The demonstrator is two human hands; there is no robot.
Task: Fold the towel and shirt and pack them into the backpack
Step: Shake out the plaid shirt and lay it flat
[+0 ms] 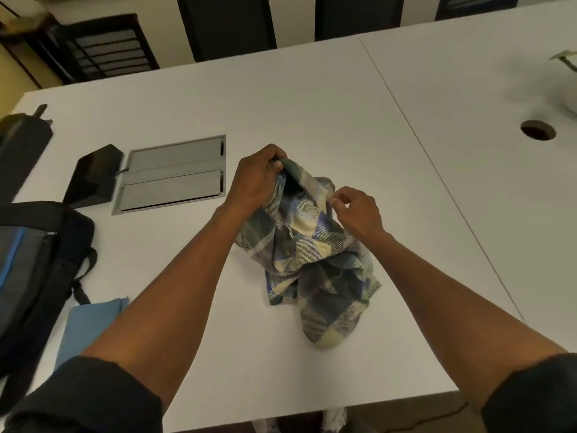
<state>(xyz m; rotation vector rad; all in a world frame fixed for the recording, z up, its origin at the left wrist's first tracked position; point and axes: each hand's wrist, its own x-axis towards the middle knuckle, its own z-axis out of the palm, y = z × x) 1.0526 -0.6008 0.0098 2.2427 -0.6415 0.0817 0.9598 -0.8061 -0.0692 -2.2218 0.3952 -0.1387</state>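
Note:
A crumpled plaid shirt (pixel 312 264) in blue, green and cream hangs partly lifted above the white table (pixel 312 98), its lower part still lying on the top. My left hand (pixel 256 179) grips the collar at the shirt's upper edge. My right hand (pixel 356 214) pinches the fabric a little lower, on the right side. A folded blue towel (pixel 90 323) lies flat at the near left, partly under my left forearm. The dark backpack (pixel 34 264) with blue trim lies at the table's left edge, beside the towel.
A grey cable hatch (pixel 171 173) is set into the table left of the shirt, with a black box (pixel 93 176) next to it. A round cable hole (pixel 537 130) is at the far right. Dark chairs (pixel 228 23) stand behind the table.

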